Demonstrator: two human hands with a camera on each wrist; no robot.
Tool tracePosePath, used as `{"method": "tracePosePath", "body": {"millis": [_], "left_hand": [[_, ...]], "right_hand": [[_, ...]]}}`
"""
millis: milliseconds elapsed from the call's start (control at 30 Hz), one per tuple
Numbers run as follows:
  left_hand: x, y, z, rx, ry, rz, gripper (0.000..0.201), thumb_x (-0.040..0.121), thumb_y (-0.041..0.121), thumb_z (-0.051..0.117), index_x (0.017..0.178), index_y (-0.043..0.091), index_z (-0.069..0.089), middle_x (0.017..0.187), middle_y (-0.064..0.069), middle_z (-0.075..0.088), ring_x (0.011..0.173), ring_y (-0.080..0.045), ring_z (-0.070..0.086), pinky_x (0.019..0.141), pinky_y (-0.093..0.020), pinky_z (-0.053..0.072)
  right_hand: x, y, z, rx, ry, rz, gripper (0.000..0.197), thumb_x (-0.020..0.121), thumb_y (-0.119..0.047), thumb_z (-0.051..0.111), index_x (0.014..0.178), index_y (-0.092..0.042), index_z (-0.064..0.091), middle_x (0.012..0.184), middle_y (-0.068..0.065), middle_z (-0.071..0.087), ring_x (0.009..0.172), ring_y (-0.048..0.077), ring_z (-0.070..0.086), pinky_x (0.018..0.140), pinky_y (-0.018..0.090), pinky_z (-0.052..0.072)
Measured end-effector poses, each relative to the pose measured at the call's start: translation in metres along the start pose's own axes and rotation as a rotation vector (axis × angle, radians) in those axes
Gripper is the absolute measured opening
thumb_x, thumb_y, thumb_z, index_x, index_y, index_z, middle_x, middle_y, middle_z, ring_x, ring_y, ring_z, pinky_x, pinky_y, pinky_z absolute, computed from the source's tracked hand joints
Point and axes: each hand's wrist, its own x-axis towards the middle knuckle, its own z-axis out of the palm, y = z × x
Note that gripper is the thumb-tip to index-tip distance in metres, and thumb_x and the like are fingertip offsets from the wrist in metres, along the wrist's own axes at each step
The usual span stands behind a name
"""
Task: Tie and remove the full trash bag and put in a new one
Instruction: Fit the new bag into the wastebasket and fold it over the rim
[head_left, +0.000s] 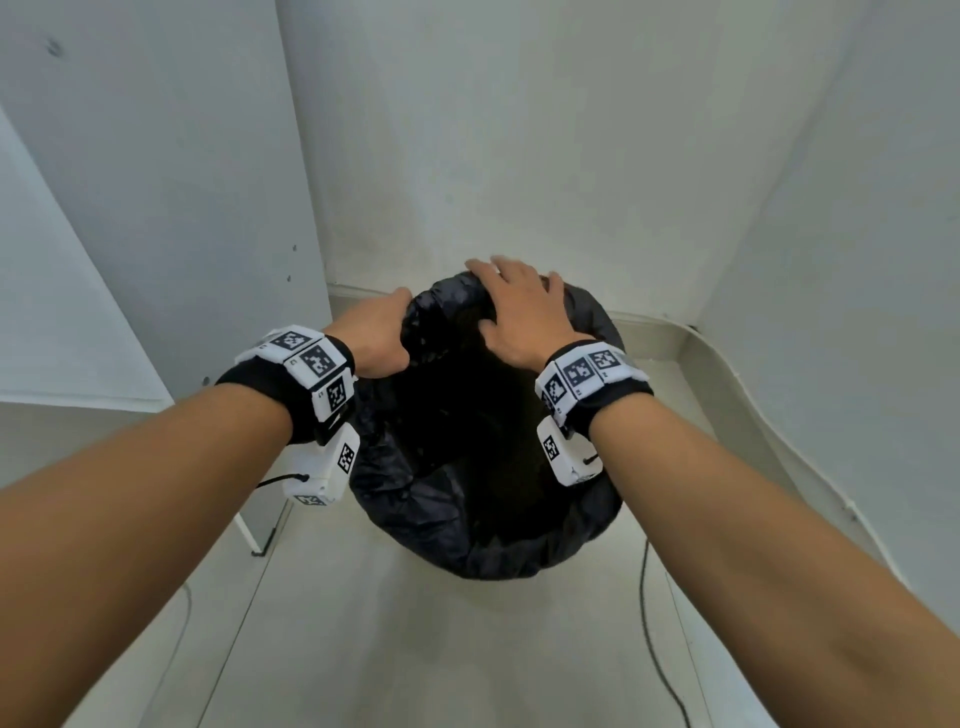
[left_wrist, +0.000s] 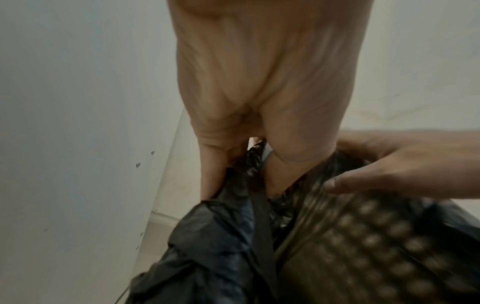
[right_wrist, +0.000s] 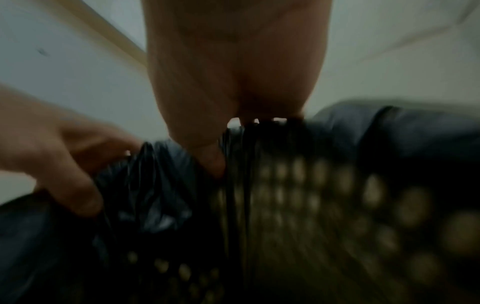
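A black trash bag (head_left: 467, 519) lines a round bin in a corner, its edge folded over the rim. The bin's perforated wall (left_wrist: 376, 246) shows through the bag's mouth. My left hand (head_left: 384, 338) grips a bunched fold of the bag (left_wrist: 221, 236) at the far left rim, thumb and fingers pinching the plastic. My right hand (head_left: 519, 312) lies over the far rim, fingers draped down the outside and thumb inside, clamping the bag's edge (right_wrist: 155, 185). Its fingertips are hidden behind the rim. What is inside the bag is too dark to make out.
White walls close in on the left, behind and on the right. A white panel leg (head_left: 249, 530) stands on the floor to the left of the bin. A black cable (head_left: 647, 597) runs along the floor on the right. Pale floor lies in front.
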Motion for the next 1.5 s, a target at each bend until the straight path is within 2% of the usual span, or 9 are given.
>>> {"method": "tracePosePath", "body": {"millis": [167,433,600,767,900,1033,1133,1267,1500], "left_hand": [[-0.001,-0.003,-0.016,-0.450,-0.059,-0.098,0.040,0.074,0.036,0.059,0.105,0.012,0.065,0.111,-0.010,0.069,0.098,-0.028,0.066,0.084,-0.040,0.054],[0.010,-0.004,-0.005,-0.419,-0.241,-0.024,0.023,0.093,0.013,0.065,0.114,0.017,0.073,0.104,-0.003,0.075,0.084,-0.013,0.070,0.061,-0.020,0.059],[0.020,-0.003,0.008,-0.398,-0.192,-0.031,0.014,0.094,0.012,0.065,0.100,0.002,0.072,0.097,-0.015,0.073,0.085,-0.022,0.068,0.081,-0.037,0.062],[0.027,0.000,-0.002,-0.497,0.029,-0.049,0.024,0.098,0.010,0.054,0.075,0.009,0.063,0.073,-0.007,0.058,0.079,-0.023,0.053,0.066,-0.027,0.044],[0.033,-0.015,0.007,-0.529,-0.089,-0.147,0.012,0.094,0.015,0.057,0.095,0.007,0.067,0.100,-0.014,0.067,0.093,-0.028,0.062,0.089,-0.041,0.056],[0.025,-0.021,0.013,-0.470,-0.060,-0.159,0.022,0.095,0.023,0.062,0.089,0.003,0.070,0.082,-0.009,0.066,0.076,-0.025,0.062,0.069,-0.033,0.056],[0.019,-0.027,-0.004,-0.582,-0.292,-0.191,0.034,0.101,0.039,0.054,0.098,0.010,0.071,0.105,-0.003,0.070,0.101,-0.024,0.065,0.093,-0.046,0.056],[0.017,-0.045,-0.011,-0.701,-0.511,-0.181,0.034,0.105,0.009,0.039,0.126,0.010,0.065,0.127,-0.007,0.066,0.111,-0.024,0.061,0.099,-0.050,0.051],[0.027,-0.052,0.013,-1.014,-0.191,-0.256,0.038,0.098,-0.014,0.034,0.125,0.003,0.055,0.097,-0.015,0.065,0.080,-0.023,0.062,0.062,-0.030,0.058]], "right_hand": [[-0.003,0.004,0.005,-0.033,0.121,0.045,0.028,0.100,-0.028,0.047,0.128,-0.025,0.049,0.122,0.003,0.057,0.111,0.033,0.052,0.090,0.051,0.038],[-0.023,0.022,0.014,-0.027,0.220,-0.027,0.034,0.098,-0.020,0.049,0.131,-0.029,0.050,0.131,-0.005,0.057,0.109,0.030,0.053,0.087,0.048,0.040],[-0.033,0.030,0.014,-0.011,0.237,-0.061,0.039,0.098,-0.022,0.049,0.135,-0.032,0.048,0.136,-0.008,0.054,0.113,0.025,0.052,0.087,0.046,0.041],[-0.034,0.033,0.013,0.015,0.233,-0.041,0.042,0.101,-0.022,0.047,0.143,-0.030,0.046,0.141,-0.005,0.054,0.117,0.027,0.053,0.090,0.048,0.043],[-0.032,0.027,0.014,-0.010,0.232,-0.064,0.039,0.102,-0.024,0.046,0.140,-0.031,0.047,0.135,-0.006,0.057,0.111,0.026,0.055,0.088,0.046,0.042],[-0.029,0.024,0.015,-0.026,0.243,-0.060,0.039,0.101,-0.023,0.046,0.139,-0.032,0.048,0.133,-0.007,0.057,0.109,0.026,0.055,0.086,0.044,0.040],[-0.026,0.028,0.017,-0.013,0.251,-0.014,0.039,0.101,-0.022,0.046,0.138,-0.032,0.049,0.134,-0.006,0.058,0.109,0.028,0.055,0.086,0.045,0.040],[-0.024,0.030,0.017,-0.012,0.255,0.010,0.039,0.101,-0.020,0.046,0.138,-0.031,0.049,0.134,-0.006,0.058,0.109,0.029,0.055,0.085,0.045,0.039],[-0.021,0.030,0.018,0.008,0.261,0.040,0.037,0.101,-0.020,0.043,0.136,-0.032,0.049,0.134,-0.006,0.058,0.109,0.029,0.054,0.087,0.047,0.038]]}}
